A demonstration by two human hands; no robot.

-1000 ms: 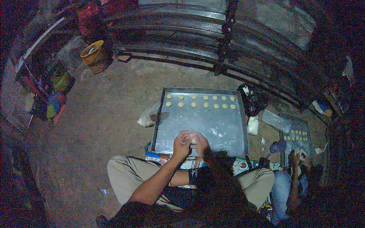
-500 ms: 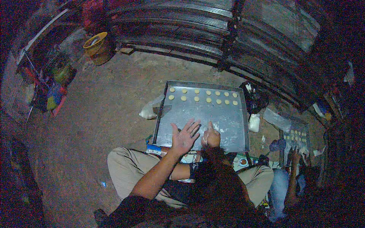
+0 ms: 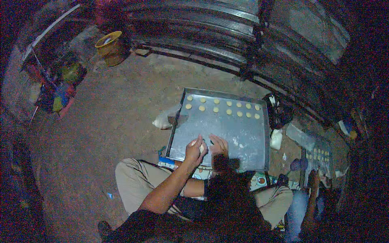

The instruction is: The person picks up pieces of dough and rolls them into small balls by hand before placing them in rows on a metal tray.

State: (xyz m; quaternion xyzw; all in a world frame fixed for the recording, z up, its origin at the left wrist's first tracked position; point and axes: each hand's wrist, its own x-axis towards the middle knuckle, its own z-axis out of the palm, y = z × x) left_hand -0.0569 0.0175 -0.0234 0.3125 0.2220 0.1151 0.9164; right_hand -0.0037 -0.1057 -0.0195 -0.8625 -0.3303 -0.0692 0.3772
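Dough lump (image 3: 201, 148) in the left hand (image 3: 194, 153), right hand (image 3: 219, 144) holding nothing I can see

So the left hand is curled up pretty snug, fingers wrapped around what looks like a pale lump of dough, just a bit of it peeking out on the inner side. The right hand is just beside it, not touching it, fingers loosely bent and a little apart, nothing visible in its grip. Can't tell if its fingertips brush the metal below.

Compared with half a second ago it's quite a change: back then the left palm was wide open with the fingers spread, and the right had a finger stuck out toward the tray (image 3: 219, 126). Now the left is closed up and the right has loosened. The two rows of dough rounds (image 3: 229, 111) haven't budged: seven and seven, along the far side of the tray. Floury smudges (image 3: 238, 141) sit on the bare metal, right of the hands.

Further out, a plastic bag (image 3: 163, 121) with something white in it is by the tray's left edge, and a white packet (image 3: 276, 139) is near the right edge, below a black bag (image 3: 280, 113). Past that, a co-worker's arm (image 3: 314, 188) reaches toward a second tray with its own rounds (image 3: 320, 154). Way off at upper left, a yellow bucket (image 3: 111, 49) is on the floor.
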